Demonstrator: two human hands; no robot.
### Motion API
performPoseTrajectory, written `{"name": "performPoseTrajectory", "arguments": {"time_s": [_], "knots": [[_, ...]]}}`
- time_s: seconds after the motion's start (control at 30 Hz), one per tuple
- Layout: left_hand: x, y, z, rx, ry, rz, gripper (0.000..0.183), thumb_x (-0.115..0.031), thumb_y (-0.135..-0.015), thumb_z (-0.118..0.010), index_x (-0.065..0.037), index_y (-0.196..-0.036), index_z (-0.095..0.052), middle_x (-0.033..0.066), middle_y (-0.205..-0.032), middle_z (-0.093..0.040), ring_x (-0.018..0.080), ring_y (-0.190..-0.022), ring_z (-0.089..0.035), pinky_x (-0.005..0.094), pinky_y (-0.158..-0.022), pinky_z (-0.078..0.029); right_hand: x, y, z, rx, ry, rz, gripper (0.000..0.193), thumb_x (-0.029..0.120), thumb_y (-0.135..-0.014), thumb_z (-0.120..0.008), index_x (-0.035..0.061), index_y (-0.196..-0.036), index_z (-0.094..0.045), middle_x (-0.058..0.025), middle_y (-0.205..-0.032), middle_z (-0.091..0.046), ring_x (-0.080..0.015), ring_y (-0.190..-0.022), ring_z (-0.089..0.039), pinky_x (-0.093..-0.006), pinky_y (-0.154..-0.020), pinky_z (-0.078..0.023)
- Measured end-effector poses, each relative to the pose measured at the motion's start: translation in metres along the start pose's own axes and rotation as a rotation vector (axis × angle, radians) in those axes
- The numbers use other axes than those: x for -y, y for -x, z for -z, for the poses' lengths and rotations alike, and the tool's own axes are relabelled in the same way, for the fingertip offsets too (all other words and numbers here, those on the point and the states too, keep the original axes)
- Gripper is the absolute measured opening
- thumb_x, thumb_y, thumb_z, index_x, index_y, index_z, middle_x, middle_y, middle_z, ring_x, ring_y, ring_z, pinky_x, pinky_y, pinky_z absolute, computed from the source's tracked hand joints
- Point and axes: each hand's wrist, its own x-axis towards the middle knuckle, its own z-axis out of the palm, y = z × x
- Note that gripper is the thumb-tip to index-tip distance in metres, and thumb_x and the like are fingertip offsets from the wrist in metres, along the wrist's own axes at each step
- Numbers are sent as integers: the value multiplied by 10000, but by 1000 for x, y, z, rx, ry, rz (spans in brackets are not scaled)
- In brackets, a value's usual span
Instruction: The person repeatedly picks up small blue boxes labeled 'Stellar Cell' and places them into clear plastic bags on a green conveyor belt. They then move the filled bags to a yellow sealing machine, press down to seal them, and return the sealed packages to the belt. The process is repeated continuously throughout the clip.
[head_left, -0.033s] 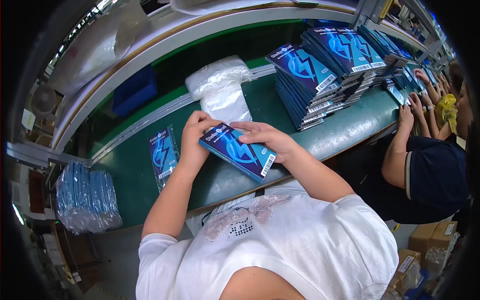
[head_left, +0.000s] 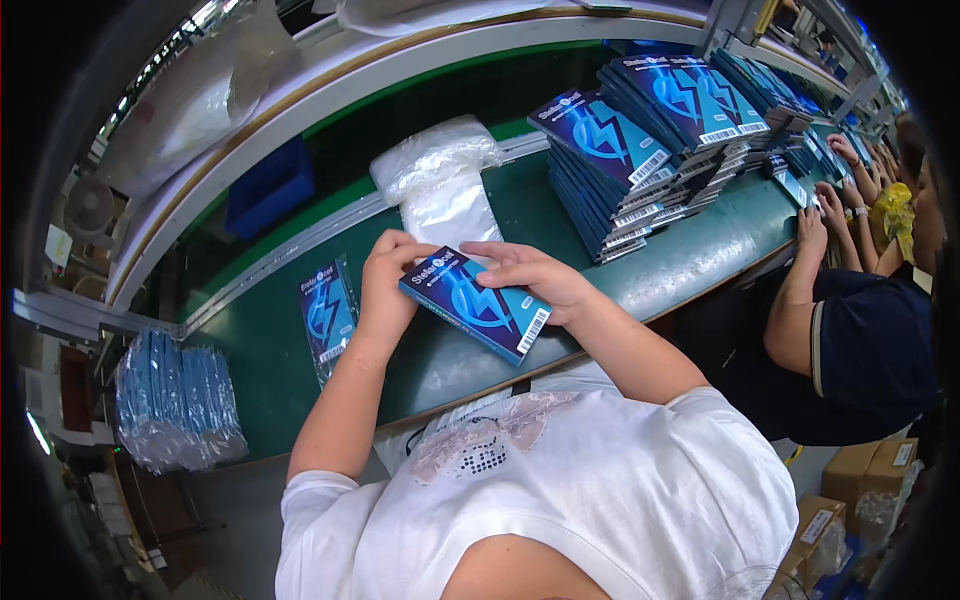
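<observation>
A thin blue box [head_left: 475, 308] with a lightning-bolt print is tilted between my hands above the green table. My left hand [head_left: 388, 272] grips its upper left end, fingers curled at the far edge. From the right, my right hand [head_left: 535, 278] holds it with the thumb lying on the printed face; its other fingers are partly hidden behind the box. Just beyond the box lies a pile of clear plastic bags [head_left: 452, 205]. Beside my left forearm rests a similar box in a clear bag [head_left: 327, 312].
Tall stacks of the same boxes [head_left: 608, 150] stand at the far right. Several bagged boxes [head_left: 178, 390] are grouped at the table's left end. A blue bin [head_left: 270, 185] sits beyond the table's rail. At right, a co-worker's arm [head_left: 800, 290] reaches over the table; cartons [head_left: 865, 475] lie below.
</observation>
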Motion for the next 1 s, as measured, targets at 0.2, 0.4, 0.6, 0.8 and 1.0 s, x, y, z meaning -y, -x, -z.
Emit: {"name": "performPoseTrajectory", "arguments": {"time_s": [0.2, 0.4, 0.6, 0.8, 1.0], "knots": [[-6, 4, 3, 11, 407, 520, 131, -44, -812, -628, 13, -914, -688, 44, -723, -634, 86, -631, -563, 228, -547, -461, 12, 17, -1, -144, 231, 19, 556, 16, -841, -581, -104, -1330, -344, -168, -1134, -589, -175, -928, -647, -284, -802, -537], [-21, 9, 1, 150, 170, 212, 212, -22, -815, -612, -11, -1025, -639, 25, -768, -599, 84, -670, -563, 208, -595, -466, -9, 11, -8, -500, 287, 207, 342, 20, -851, -579, -87, -1157, -472, -130, -1008, -610, -147, -880, -614, -261, -742, -506], [-22, 13, -9, -14, 654, 611, 343, -173, -872, -634, 35, -1110, -501, 74, -807, -621, 107, -700, -597, 234, -629, -502, -28, 13, -20, -641, 275, 449, 197, 140, -807, -716, 44, -715, -571, -17, -700, -578, -47, -634, -484, -204, -553, -362], [-24, 24, -23, -92, 1199, 582, 259, -42, -878, -562, 30, -1122, -511, 117, -1053, -613, 182, -936, -610, 312, -843, -480, -12, 23, -41, -580, 960, 160, 251, 220, -806, -726, -3, -789, -612, 20, -653, -525, -32, -610, -456, -214, -561, -368], [-55, 39, -10, 244, 1436, 704, 315, -133, -917, -532, 43, -1177, -497, 149, -1130, -584, 243, -993, -608, 390, -869, -514, 8, 35, -58, -382, 1295, 597, 530, 142, -744, -726, -6, -1215, -536, -219, -987, -622, -257, -841, -644, -310, -707, -503]]}}
